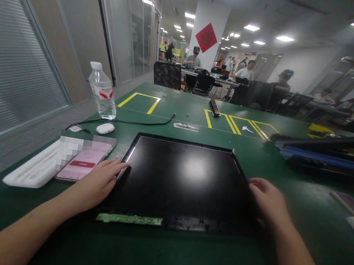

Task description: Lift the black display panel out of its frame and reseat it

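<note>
One left hand (pixel 101 178) and one right hand (pixel 267 199) flank a flat black rectangular screen (pixel 178 182) on a green table (pixel 158 260), its long axis running between them. Left fingers extend over its edge, right ones curl; I cannot tell if either grips. Its face is glossy, a green circuit strip (pixel 130 219) nearside.

Room on green tabletop (pixel 162 261) before black panel (pixel 172 181), phone (pixel 83 164) blocking left side, bottle (pixel 102 95) and cable (pixel 141 123) beyond

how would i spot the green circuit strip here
On the dark green table, find the large black panel between the left hand and right hand. Along its near edge, toward the left, lies the green circuit strip, narrow and brighter green than the table.
</note>
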`<state>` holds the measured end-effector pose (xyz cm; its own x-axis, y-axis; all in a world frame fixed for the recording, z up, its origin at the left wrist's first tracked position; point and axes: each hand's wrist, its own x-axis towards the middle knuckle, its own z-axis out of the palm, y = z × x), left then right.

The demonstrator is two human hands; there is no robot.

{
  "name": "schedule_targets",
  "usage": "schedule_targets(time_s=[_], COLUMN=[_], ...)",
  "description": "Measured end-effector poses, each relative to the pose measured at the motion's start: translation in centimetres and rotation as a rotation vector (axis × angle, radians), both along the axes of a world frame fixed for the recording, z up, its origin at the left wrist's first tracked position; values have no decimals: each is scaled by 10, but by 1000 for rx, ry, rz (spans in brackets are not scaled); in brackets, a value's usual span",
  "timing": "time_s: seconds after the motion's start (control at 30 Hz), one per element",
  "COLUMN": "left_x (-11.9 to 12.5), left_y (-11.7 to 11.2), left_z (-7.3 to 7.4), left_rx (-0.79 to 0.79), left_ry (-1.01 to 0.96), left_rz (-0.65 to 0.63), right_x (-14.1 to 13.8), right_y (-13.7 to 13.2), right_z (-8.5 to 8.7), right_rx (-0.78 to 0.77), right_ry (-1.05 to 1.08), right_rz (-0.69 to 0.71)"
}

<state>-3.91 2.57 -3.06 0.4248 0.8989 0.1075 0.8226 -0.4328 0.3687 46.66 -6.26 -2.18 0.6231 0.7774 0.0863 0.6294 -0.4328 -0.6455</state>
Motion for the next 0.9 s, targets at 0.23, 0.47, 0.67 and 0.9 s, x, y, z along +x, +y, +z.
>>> schedule_targets(time_s=[0.23,0.47,0.67,0.9], left_x=[4,-2,7,13], left_y=[-2,1,-7,-12], left_z=[10,2,21,32], left_rx=[-30,-81,-344,-558], left_ry=[-106,-341,-766,-874], left_rz=[-4,77,121,360], right_x=[-1,-3,-1,-5], right_y=[3,3,3,3], right_z=[-6,-9,-10,-7], right_rx=[1,12,-19,-46], right_ry=[26,-29,-55,-72], right_rz=[70,73,84,94])
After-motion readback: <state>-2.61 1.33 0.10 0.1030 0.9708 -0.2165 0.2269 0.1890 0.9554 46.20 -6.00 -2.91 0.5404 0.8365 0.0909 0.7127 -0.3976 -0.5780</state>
